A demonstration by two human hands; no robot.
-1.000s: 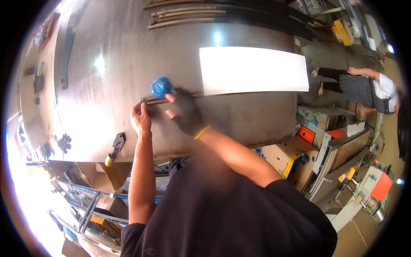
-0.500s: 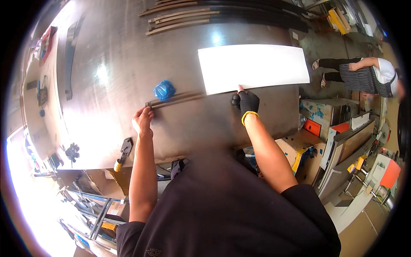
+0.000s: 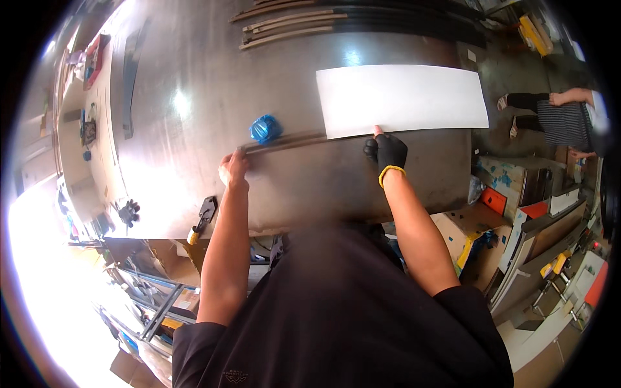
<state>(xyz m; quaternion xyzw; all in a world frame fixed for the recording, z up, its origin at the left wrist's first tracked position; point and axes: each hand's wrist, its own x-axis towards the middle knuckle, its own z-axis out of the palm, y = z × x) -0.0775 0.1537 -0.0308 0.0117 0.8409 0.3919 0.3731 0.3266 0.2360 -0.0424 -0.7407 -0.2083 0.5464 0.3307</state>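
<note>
My bare left hand (image 3: 234, 169) is closed on the left end of long, thin dark strips (image 3: 291, 142) lying on the metal table (image 3: 207, 90). Their right part runs along and under the near edge of a blank white sheet (image 3: 402, 100), where it is partly hidden. My right hand (image 3: 390, 152) wears a black glove with the thumb tip bare and a yellow band at the wrist. Its thumb presses on the sheet's near edge while the other fingers are curled below. A blue plastic-wrapped roundish bundle (image 3: 265, 129) sits just beyond the strips.
More long strips (image 3: 291, 27) lie at the table's far side. A black tool with a yellow handle (image 3: 206, 216) rests at the near edge, left of my forearm. A black knob-like part (image 3: 129, 212) is farther left. Another person (image 3: 563, 119) stands at right, beyond a cardboard box (image 3: 472, 236).
The whole view has shifted, so the table and everything on it sit farther right and slightly higher. Both hands keep nearly the same places on the strips and the sheet.
</note>
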